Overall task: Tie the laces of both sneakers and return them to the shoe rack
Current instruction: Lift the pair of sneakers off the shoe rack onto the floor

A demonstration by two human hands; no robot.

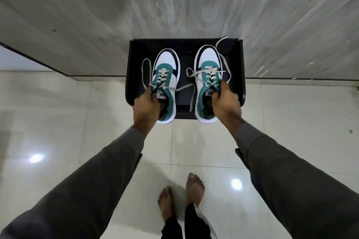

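Observation:
Two white, teal and dark-blue sneakers sit side by side over a black shoe rack point(136, 58), toes pointing to the wall. My left hand point(146, 105) grips the left sneaker point(167, 68) at its tongue and collar. My right hand point(226, 103) grips the right sneaker point(208, 64) the same way. Both pairs of pale laces hang loose and untied: the left laces point(146, 72) loop out to the side, the right laces point(223, 54) trail over the rack's far corner. The heels jut past the rack's front edge.
The rack stands against a grey streaked wall point(174, 6). The glossy cream tiled floor point(58, 122) spreads in front. My bare feet point(180, 198) stand on the tiles just below the rack. A dark wall edge runs at the left.

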